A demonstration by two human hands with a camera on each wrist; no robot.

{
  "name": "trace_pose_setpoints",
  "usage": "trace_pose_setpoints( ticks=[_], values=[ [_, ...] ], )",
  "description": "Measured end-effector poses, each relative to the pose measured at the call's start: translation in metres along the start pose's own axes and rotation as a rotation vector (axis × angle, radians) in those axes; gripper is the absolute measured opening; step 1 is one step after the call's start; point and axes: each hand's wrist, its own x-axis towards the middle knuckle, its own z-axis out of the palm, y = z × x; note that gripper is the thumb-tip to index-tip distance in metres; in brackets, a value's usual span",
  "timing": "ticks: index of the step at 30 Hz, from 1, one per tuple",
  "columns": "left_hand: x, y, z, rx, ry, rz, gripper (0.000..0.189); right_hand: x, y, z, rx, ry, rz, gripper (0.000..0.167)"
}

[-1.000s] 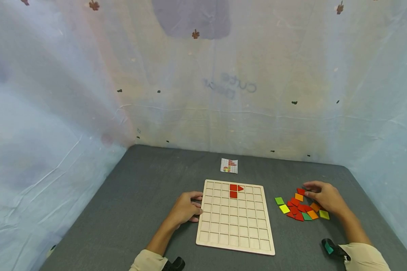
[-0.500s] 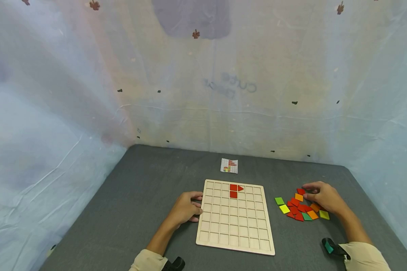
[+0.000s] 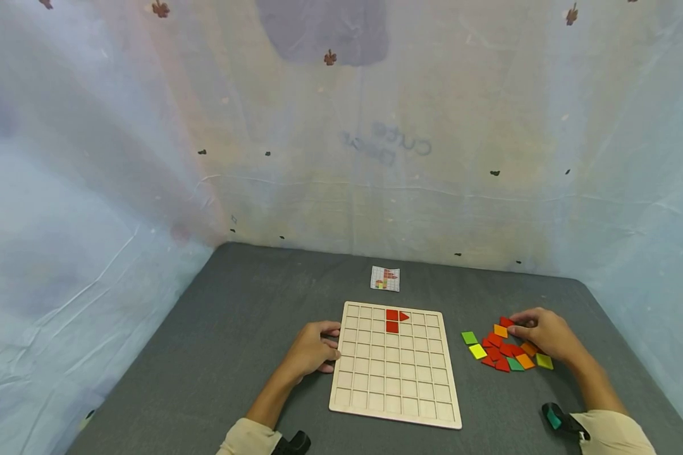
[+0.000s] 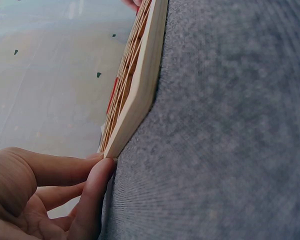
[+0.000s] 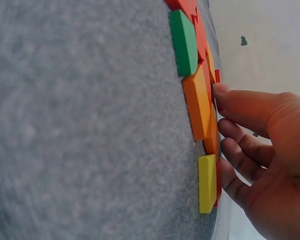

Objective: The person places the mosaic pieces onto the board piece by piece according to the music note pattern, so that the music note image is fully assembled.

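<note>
A light wooden grid board (image 3: 393,368) lies on the grey table. Two red square tiles (image 3: 392,327) and a red triangular tile (image 3: 404,316) sit in its upper cells. My left hand (image 3: 309,349) pinches the board's left edge, and in the left wrist view the thumb and index finger (image 4: 65,170) meet at the rim of the wood. Off to the right, my right hand (image 3: 549,332) has its thumb and index finger at a red tile (image 3: 506,321), pinching it at the far end of the loose pile. The right wrist view mostly hides that tile behind the thumb.
Around the right hand lie several loose tiles: red (image 3: 502,365), orange (image 3: 525,361), green (image 3: 515,364) and yellow (image 3: 544,361). A small printed pattern card (image 3: 385,278) lies behind the board. A pale curtain (image 3: 341,189) hangs round the table's back and sides.
The right hand has shifted slightly, and the red tile at its fingertips has turned a little. The orange tile beside it has nudged left. Left hand and board stay put.
</note>
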Motion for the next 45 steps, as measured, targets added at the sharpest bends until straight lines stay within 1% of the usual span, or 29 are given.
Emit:
trace_pose_setpoints(
  ticks=[7, 11, 20, 30, 37, 45],
  values=[
    [0.000, -0.001, 0.000, -0.003, -0.004, -0.004, 0.061, -0.003, -0.001, 0.004, 0.026, 0.035, -0.002, 0.035],
    [0.000, 0.000, 0.000, -0.003, -0.005, -0.003, 0.061, -0.002, -0.006, 0.006, 0.030, 0.047, 0.003, 0.037],
    [0.000, -0.001, 0.000, -0.009, -0.009, -0.005, 0.062, 0.002, -0.032, 0.014, 0.051, 0.055, -0.019, 0.037],
    [0.000, -0.001, 0.000, -0.005, -0.006, -0.003, 0.061, 0.005, -0.060, 0.026, 0.087, 0.075, -0.098, 0.033],
    [0.000, -0.001, 0.000, -0.007, -0.005, -0.001, 0.061, 0.009, -0.073, 0.036, 0.093, 0.070, -0.129, 0.032],
    [0.000, -0.001, 0.000, -0.011, -0.007, -0.007, 0.061, 0.012, -0.094, 0.043, 0.110, 0.072, -0.175, 0.028]
  ],
)
